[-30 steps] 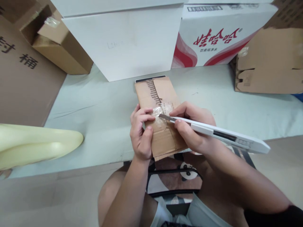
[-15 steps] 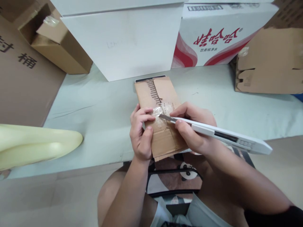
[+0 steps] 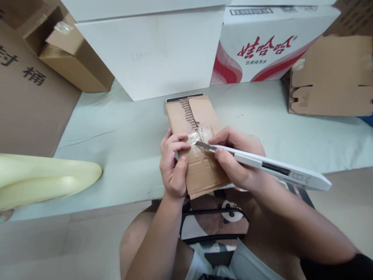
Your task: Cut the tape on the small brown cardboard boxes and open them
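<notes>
A flattened brown cardboard box (image 3: 201, 169) lies at the table's near edge, with a torn strip of ribbed cardboard along its upper part. Wrinkled clear tape (image 3: 194, 139) crosses its middle. My left hand (image 3: 175, 165) grips the box by its left side, fingertips on the face beside the tape. In my right hand (image 3: 240, 155) is a white utility knife (image 3: 271, 165), pinched between thumb and fingers. Its bare blade points left, the tip over or on the tape; contact cannot be made out. Behind the box's far end shows the edge of a dark, white-rimmed flat object (image 3: 185, 97).
White boxes (image 3: 151, 58) and a red-and-white water carton (image 3: 262, 50) stand along the back. Brown cartons (image 3: 78, 66) fill the left, and another brown carton (image 3: 332, 77) is at right. A pale yellow rounded object (image 3: 49, 179) juts over the table (image 3: 116, 155) from the left.
The knife's handle end has shifted very slightly left. Both hands and the cardboard box stay almost where they were.
</notes>
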A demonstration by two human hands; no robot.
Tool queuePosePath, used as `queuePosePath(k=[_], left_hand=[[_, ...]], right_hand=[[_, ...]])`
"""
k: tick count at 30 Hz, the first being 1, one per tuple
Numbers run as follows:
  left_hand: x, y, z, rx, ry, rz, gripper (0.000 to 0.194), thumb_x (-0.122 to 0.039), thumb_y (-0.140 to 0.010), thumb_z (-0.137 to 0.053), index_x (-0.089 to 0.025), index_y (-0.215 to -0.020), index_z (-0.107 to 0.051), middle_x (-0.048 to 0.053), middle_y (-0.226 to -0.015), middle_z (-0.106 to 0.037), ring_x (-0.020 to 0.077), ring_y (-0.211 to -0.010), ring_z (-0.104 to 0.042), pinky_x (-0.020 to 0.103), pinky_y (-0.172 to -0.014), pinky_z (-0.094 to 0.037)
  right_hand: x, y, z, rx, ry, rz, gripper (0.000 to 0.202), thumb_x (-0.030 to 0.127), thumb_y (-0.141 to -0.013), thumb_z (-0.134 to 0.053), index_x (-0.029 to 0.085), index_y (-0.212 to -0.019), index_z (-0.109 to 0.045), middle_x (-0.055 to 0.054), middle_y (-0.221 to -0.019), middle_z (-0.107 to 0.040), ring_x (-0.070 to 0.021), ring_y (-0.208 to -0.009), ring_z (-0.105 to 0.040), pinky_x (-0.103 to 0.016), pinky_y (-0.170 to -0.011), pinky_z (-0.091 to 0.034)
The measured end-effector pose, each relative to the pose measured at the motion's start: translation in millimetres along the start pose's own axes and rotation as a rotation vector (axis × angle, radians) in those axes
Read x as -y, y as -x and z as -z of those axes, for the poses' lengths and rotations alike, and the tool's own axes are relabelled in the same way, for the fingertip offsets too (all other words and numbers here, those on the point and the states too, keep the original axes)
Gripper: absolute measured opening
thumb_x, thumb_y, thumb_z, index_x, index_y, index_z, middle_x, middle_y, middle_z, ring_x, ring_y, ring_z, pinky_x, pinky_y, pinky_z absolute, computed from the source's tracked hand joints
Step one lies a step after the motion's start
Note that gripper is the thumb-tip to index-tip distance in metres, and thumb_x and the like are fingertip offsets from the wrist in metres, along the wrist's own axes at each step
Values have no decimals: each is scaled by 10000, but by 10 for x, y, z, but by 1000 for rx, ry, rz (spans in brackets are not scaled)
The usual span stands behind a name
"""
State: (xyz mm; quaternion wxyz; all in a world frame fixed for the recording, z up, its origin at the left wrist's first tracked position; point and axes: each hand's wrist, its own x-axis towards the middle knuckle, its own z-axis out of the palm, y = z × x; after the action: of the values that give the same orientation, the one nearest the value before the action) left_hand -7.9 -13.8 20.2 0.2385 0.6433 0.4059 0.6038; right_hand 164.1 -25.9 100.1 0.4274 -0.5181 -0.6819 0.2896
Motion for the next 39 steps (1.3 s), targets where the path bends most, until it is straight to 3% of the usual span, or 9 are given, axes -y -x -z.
queuePosePath(k=[39], left_hand=[[18,4,0,-2,48,-11,169,-290,-974,-533,-278,-1028,-692,18,-1197,-731,251,-1205,-657,534,-1293,-363]], right_hand=[[-3,-8,0,0,27,21,91,292,-859,-558,232,-882,-623,24,-653,-660,-126,-539,-547,-282,-548,-403]])
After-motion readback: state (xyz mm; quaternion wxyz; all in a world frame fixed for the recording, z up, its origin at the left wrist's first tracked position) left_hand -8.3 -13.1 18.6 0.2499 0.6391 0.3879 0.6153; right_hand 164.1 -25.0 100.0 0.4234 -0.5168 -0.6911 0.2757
